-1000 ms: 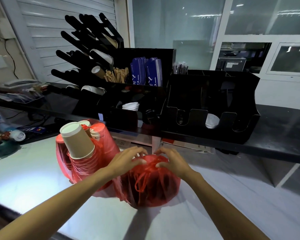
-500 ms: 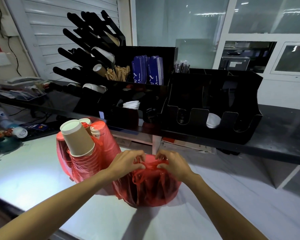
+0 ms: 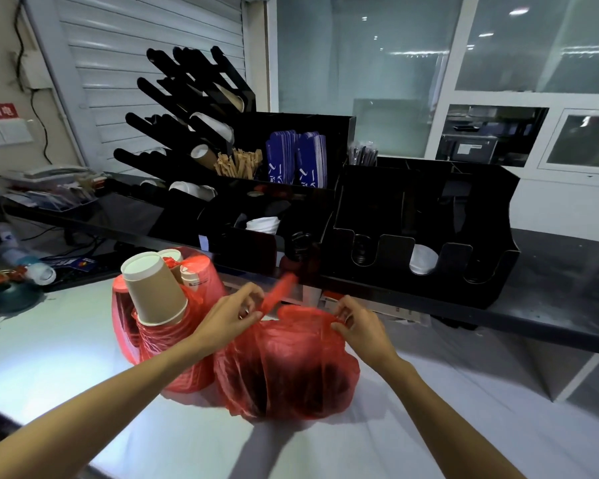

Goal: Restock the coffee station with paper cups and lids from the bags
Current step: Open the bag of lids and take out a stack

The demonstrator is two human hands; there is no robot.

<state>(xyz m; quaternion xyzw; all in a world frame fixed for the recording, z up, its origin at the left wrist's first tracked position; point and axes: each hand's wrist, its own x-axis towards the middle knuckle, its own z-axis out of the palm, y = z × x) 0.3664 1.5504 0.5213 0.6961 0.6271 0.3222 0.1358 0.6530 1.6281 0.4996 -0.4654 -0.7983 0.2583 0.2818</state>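
Note:
Two red plastic bags sit on the white counter [image 3: 83, 392]. The near bag [image 3: 284, 368] is bulging with dark contents that I cannot make out. My left hand [image 3: 229, 316] pinches one of its red handle strips [image 3: 279, 292], which sticks up loose. My right hand [image 3: 357, 323] pinches the bag's top edge on the other side. The bag behind on the left [image 3: 159, 337] holds stacks of brown paper cups [image 3: 153, 288] that poke out of its top.
On the black shelf stands a black cup dispenser rack [image 3: 187, 108], a black condiment organiser [image 3: 291, 188] with stirrers and blue sachets, and a black lid holder [image 3: 426, 243] with a few white lids [image 3: 422, 259]. Clutter lies at the far left [image 3: 18, 271].
The knot on the near bag has come undone: my left hand has pulled one handle strip up and free, and my hands have moved apart.

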